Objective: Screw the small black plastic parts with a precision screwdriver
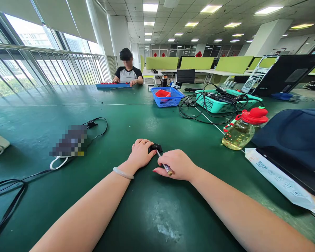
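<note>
Near the middle of the table, a small black block-like part [159,147] lies on the green surface. My left hand [141,154], with a pale bangle at the wrist, has its fingers closed on the left side of that part. In my right hand [177,163] is a slim screwdriver [165,164], gripped between thumb and fingers. It tilts, with its metal shaft reaching the near side of the black part and its butt end toward me. What its tip touches is too small to make out.
A blue basket [170,101] with a red tray stands beyond my hands; a teal basket [212,108] of cables is farther right. A red-lidded bottle [238,131] and a dark bag [291,136] are on the right. Left lies a cabled device [70,140]. A person [128,70] sits opposite.
</note>
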The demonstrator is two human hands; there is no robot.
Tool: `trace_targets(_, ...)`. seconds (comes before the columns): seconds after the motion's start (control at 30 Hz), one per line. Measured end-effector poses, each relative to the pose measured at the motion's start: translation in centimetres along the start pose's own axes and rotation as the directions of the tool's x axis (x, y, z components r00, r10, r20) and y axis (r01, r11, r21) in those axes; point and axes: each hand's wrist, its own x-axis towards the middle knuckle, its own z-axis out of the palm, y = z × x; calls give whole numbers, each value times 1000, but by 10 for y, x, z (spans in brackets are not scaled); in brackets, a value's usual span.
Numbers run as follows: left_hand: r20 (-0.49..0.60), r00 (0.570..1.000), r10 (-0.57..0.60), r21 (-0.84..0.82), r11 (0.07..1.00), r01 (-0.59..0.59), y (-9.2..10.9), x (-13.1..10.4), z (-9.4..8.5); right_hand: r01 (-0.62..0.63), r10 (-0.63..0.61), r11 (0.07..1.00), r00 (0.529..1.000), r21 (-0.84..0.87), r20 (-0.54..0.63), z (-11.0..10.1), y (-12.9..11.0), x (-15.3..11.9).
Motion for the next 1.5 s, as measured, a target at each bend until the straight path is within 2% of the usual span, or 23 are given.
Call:
trace_targets(0.23, 3, 1000, -7, 6, 1000, 7, 1, 0, 0, -24, 17, 999, 988, -47, -155, -2, -2, 1)
trace_targets(0.7, 8, 1000, -6, 13, 1000, 5, 0, 1, 1, -17, 12, 1000, 976, -19, -220, -5, -3, 1)
trace_targets(0.87, 3, 1000, 3, -2, 1000, -3, 0, 0, 1, -60, 66, 997, 982, 39, -177, -6, 0, 1)
trace_targets(1.0, 1, 1000, 6, -7, 1000, -6, 1, 0, -1, -164, 199, 966, 965, 200, -171, -6, 5, 0)
trace_targets(1.07, 4, 1000, 8, -11, 1000, -8, 1, -1, -2, -231, 313, 900, 933, 369, -179, -6, 9, -1)
trace_targets(1.13, 8, 1000, 11, -17, 1000, -11, 2, -1, -2, -294, 458, 775, 871, 559, -177, -4, 14, -1)
trace_targets(1.27, 13, 1000, 11, -28, 1000, -10, 2, -1, -3, -322, 698, 405, 713, 856, -62, 2, 27, 2)
trace_targets(1.33, 12, 1000, 5, -28, 1000, -5, 2, -1, -3, -275, 757, 256, 654, 927, -15, 6, 35, 3)
trace_targets(1.4, 10, 1000, 1, -25, 1000, -1, 2, -1, -3, -223, 791, 168, 612, 960, 4, 9, 41, 4)
trace_targets(1.5, 11, 1000, 4, -23, 1000, -4, 2, -1, -3, -207, 806, 59, 588, 977, 76, 12, 46, 5)
